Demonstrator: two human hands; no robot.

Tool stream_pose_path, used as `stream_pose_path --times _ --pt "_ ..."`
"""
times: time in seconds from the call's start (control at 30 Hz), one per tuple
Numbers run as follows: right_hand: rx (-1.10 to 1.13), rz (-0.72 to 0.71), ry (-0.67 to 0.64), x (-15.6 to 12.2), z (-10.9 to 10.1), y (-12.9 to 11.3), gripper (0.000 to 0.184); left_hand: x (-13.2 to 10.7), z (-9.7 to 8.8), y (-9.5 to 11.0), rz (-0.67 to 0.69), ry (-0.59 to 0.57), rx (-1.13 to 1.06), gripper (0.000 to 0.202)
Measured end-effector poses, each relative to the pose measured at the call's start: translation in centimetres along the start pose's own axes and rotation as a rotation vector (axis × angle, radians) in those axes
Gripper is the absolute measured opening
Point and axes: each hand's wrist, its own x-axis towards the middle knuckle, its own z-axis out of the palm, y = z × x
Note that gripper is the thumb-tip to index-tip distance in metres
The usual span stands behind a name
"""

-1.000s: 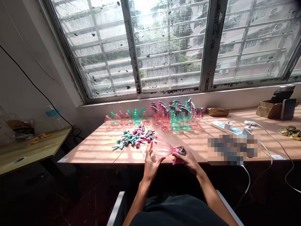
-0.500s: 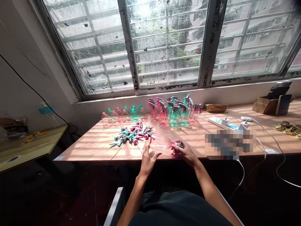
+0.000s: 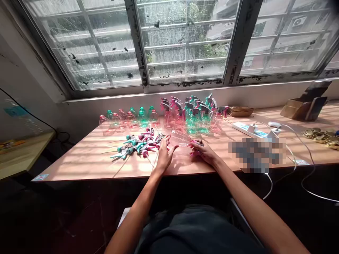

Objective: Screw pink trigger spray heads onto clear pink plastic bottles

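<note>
A clear pink spray bottle (image 3: pixel 180 138) lies sideways just above the wooden table (image 3: pixel 84 165), held between my two hands. My left hand (image 3: pixel 163 156) cups the bottle's base, fingers curled loosely round it. My right hand (image 3: pixel 203 152) is closed on the pink trigger head (image 3: pixel 196 143) at the bottle's neck. A pile of loose pink and teal trigger heads (image 3: pixel 137 144) lies directly left of my left hand.
Capless pink and green bottles (image 3: pixel 127 118) stand at the back left, finished spray bottles (image 3: pixel 194 114) in a cluster behind my hands. A white power strip (image 3: pixel 251 131) with cables, a cardboard box (image 3: pixel 296 107) and brass pieces (image 3: pixel 321 135) lie to the right. A second table (image 3: pixel 16 155) stands left.
My hands and the bottle have moved away from me, from the table's front edge toward the pile of trigger heads. The camera has tilted down.
</note>
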Motion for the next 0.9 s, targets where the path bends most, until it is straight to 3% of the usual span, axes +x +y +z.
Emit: stream_pose_path --times 0.13,0.3,0.4,0.5,0.7,0.8,0.9 --pt "0.029 0.007 0.046 -0.8 0.0 0.5 0.046 1.0 -0.8 0.1 -0.011 -0.079 0.020 0.046" --pt "0.019 0.076 0.030 -3.6 0.5 0.8 0.044 -2.2 -1.5 1.5 -0.094 -0.095 0.011 0.064" --pt "-0.065 0.127 -0.009 -4.4 0.7 1.1 0.043 -4.2 -1.7 1.9 -0.159 -0.055 -0.001 0.046" --pt "-0.130 0.085 -0.011 -4.3 0.7 1.6 0.040 -5.3 -2.3 1.2 -0.149 -0.078 -0.020 0.040" --pt "-0.150 0.092 0.034 -4.3 0.2 2.6 0.042 -6.4 -3.7 -1.4 -0.140 -0.178 0.014 0.047" --pt "-0.178 0.087 0.006 -4.6 0.3 2.6 0.043 -6.3 -3.7 -1.1 -0.183 -0.188 -0.028 0.049" --pt "-0.180 0.073 -0.026 -4.8 0.5 2.3 0.043 -6.2 -3.6 -0.4 -0.187 -0.171 -0.041 0.037"
